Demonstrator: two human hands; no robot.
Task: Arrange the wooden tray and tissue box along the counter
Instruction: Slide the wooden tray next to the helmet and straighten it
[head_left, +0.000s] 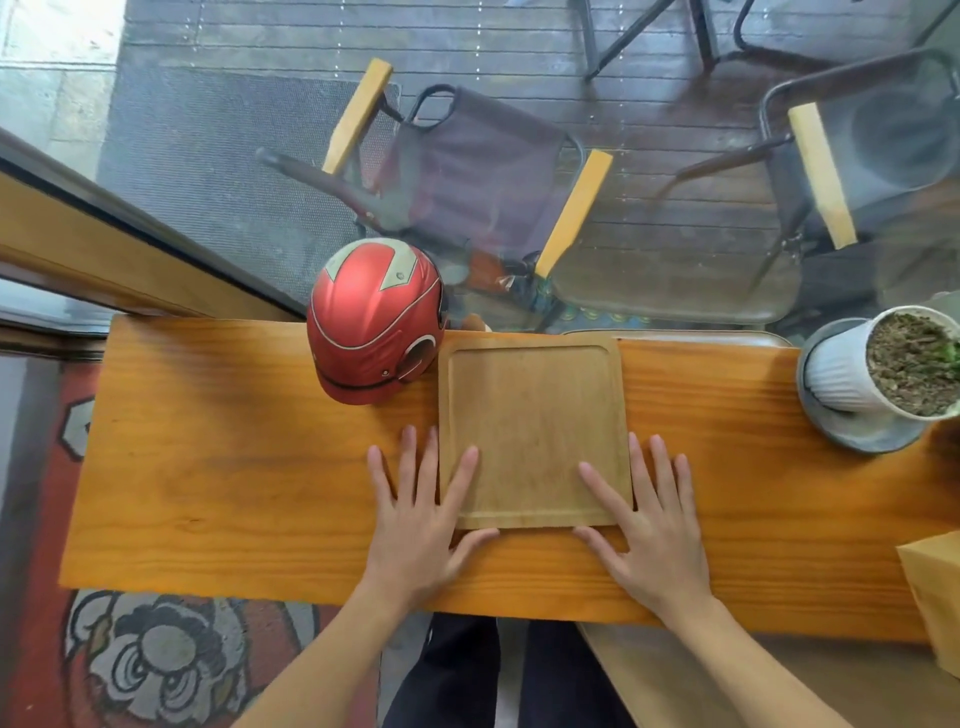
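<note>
Bracketing the wooden tray (535, 434) at its near corners: left hand (421, 525) and right hand (649, 525), both flat, fingers spread, gripping nothing; centred on counter (234, 467), equally close to both.

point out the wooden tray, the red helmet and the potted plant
wooden tray (535, 431), head view, middle of its bare inner surface
red helmet (371, 317), head view, top of its shell
potted plant (841, 371), head view, ribbed white side of the pot
</note>
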